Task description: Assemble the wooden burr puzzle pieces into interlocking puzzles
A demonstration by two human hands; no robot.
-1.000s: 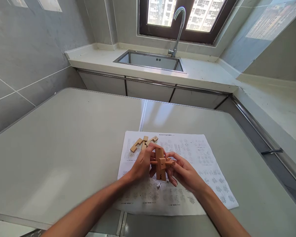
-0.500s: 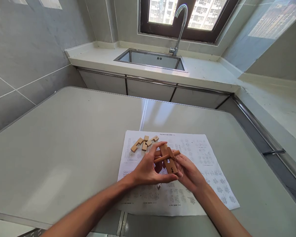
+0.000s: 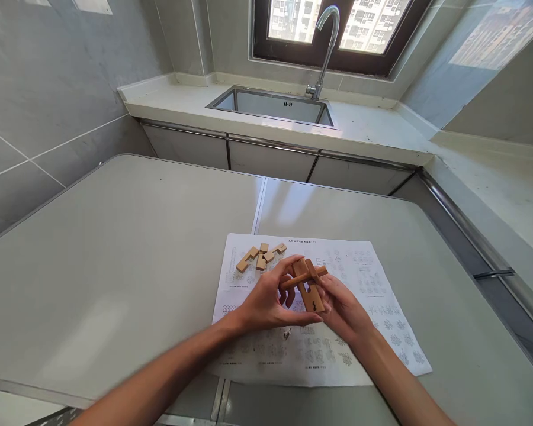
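Both my hands hold a partly joined wooden puzzle (image 3: 308, 285) of crossed tan bars above a printed paper sheet (image 3: 373, 296). My left hand (image 3: 269, 302) wraps round its left side, thumb underneath and fingers curled on top. My right hand (image 3: 344, 307) grips it from the right and below. Several loose wooden pieces (image 3: 260, 257) lie on the sheet's far left corner, just beyond my left hand.
The sheet lies on a grey folding table (image 3: 124, 248) with a centre seam. Beyond it runs a white counter (image 3: 373, 133) with a steel sink (image 3: 273, 106) and a curved tap (image 3: 324, 47) under a window. Grey tiled wall stands at the left.
The puzzle has been turned in my hands: its long bar went from upright to slanted, and my left thumb has slid under it. The loose pieces have stayed put.
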